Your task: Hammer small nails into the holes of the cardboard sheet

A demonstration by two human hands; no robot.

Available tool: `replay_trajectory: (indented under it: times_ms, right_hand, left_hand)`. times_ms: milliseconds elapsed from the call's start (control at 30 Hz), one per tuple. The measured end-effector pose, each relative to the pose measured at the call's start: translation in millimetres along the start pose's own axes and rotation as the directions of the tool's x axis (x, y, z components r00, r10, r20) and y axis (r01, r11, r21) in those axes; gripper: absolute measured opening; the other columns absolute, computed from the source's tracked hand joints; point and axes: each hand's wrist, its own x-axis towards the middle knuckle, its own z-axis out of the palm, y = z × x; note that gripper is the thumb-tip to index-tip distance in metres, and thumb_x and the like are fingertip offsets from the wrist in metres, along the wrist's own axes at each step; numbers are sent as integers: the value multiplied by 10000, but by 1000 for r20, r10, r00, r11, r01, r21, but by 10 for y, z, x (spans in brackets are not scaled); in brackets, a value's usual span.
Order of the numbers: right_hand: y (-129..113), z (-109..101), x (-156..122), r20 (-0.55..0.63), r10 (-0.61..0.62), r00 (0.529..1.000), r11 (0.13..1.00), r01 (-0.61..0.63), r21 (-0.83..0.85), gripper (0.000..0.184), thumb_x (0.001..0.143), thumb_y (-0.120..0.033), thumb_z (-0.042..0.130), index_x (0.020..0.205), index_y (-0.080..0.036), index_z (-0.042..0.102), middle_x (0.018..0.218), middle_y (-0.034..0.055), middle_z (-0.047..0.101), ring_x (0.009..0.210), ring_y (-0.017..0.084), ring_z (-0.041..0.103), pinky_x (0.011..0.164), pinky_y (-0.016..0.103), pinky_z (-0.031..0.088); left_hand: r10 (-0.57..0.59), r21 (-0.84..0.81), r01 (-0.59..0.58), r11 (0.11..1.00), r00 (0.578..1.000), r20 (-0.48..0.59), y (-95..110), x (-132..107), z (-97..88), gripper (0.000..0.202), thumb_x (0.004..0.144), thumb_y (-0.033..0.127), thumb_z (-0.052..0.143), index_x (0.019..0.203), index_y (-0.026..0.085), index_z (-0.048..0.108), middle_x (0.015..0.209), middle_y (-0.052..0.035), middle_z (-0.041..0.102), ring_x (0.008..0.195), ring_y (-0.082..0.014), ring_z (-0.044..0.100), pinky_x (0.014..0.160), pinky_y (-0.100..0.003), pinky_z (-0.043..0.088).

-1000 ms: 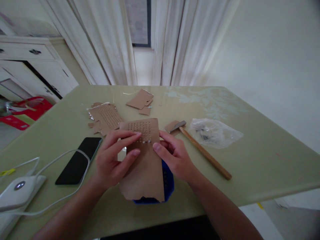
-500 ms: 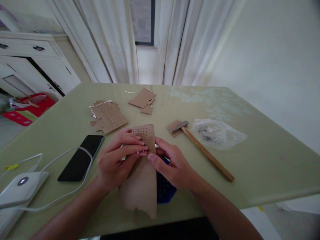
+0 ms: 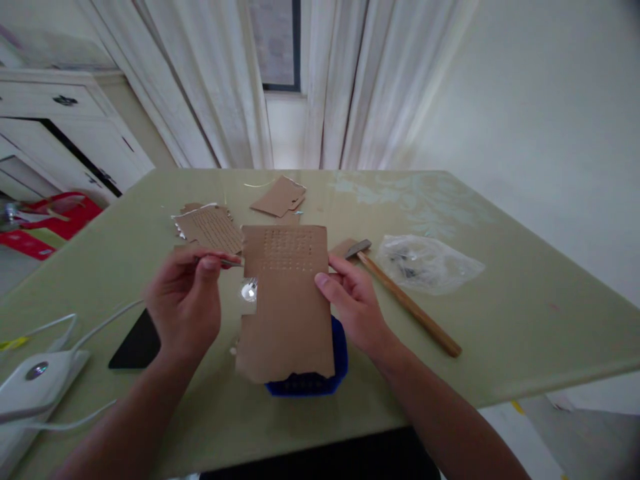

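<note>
My right hand [image 3: 354, 300] grips the right edge of a brown cardboard piece [image 3: 293, 327], thumb in front and fingers behind. Rows of small punched holes run across the cardboard's upper part, and its lower edge is torn. A notch on its left side shows a shiny clear patch [image 3: 249, 293]. Just off the left edge, my left hand [image 3: 187, 300] is closed, pinching a thin metal nail [image 3: 231, 263] that points toward the cardboard. Beneath the cardboard stands a blue plastic basket [image 3: 341, 353], mostly covered.
A wooden-handled hammer [image 3: 410, 307] lies to the right, its head on a cardboard scrap. Beside it is a clear plastic bag [image 3: 430, 263] with dark bits inside. Torn cardboard [image 3: 210, 227] lies at the back left. A phone [image 3: 135, 343] and a white power strip [image 3: 45, 380] with cables sit left.
The cardboard has turned to face me more squarely above the basket. My left hand has drawn away from its surface to the left, with the nail between its fingers.
</note>
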Motion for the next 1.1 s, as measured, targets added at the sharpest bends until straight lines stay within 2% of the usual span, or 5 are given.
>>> replay_trajectory:
  times_ms: [167,267,433,1000,1100]
  right_hand:
    - [-94,-132,126,-243,-11,970,994,36,100,353,864,-397,853,1147,-231,723,957,53,835,811,257,789,745,396,642]
    - [-96,-214,213,-316,12,949,992,27,120,398,775,-404,894,1078,-217,715,935,65,839,857,288,804,760,413,651]
    - [-45,-248,273,-314,51,948,992,-13,123,467,737,-440,905,1096,-213,712,974,83,844,921,314,809,774,422,650]
    - [-39,-437,306,-228,108,968,986,-75,149,502,723,-357,948,1136,-224,695,1007,56,848,828,253,802,729,363,631]
    - [-112,-488,265,-74,166,983,979,-155,129,470,759,-302,923,1168,-225,705,1066,61,849,858,239,804,774,357,638]
  left_hand:
    - [-450,359,345,867,853,266,-424,311,-135,378,850,578,792,857,201,768,760,-49,765,695,-195,680,629,-307,518]
    - [-578,657,233,717,726,372,-550,385,-235,375,848,566,706,858,202,795,773,-66,792,738,-247,717,705,-355,538]
    - [-533,868,-7,496,787,311,-639,381,-267,373,909,491,575,967,220,824,924,-93,835,895,-321,760,761,-393,535]
    - [-415,769,-56,636,815,403,-527,295,-172,433,949,512,589,1095,172,812,950,-112,810,814,-274,726,742,-373,520]
    - [-380,541,-19,841,690,616,-377,220,-123,443,978,593,625,1063,205,823,913,-74,801,755,-225,680,675,-325,491]
